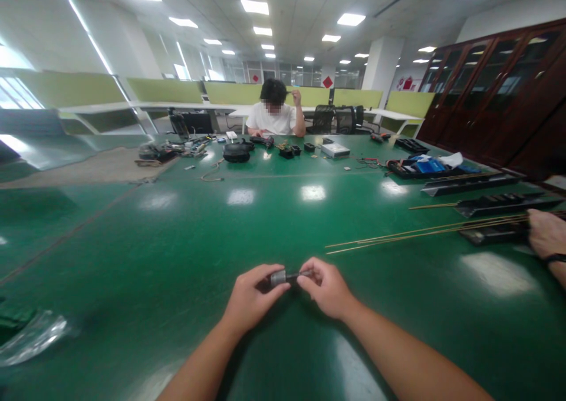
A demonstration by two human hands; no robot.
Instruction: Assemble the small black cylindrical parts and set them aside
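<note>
Just above the green table (pixel 212 230), a small dark cylindrical part with a silver-grey metal collar (pixel 278 278) lies sideways between my two hands. My left hand (pixel 250 298) is closed round its wider left end, thumb below and fingers above. The narrow dark right end is pinched by the fingertips of my right hand (pixel 326 288). My fingers cover both ends, so its exact kind does not show.
Long thin brass-coloured rods (pixel 398 236) reach in from the right, beside a co-worker's hand (pixel 546 233). Black channel-shaped trays (pixel 475 184) lie there too. Across the table sits a person in a white shirt (pixel 272 119), behind a black pouch (pixel 237 151) and tools. Clear plastic (pixel 35 339) lies at lower left.
</note>
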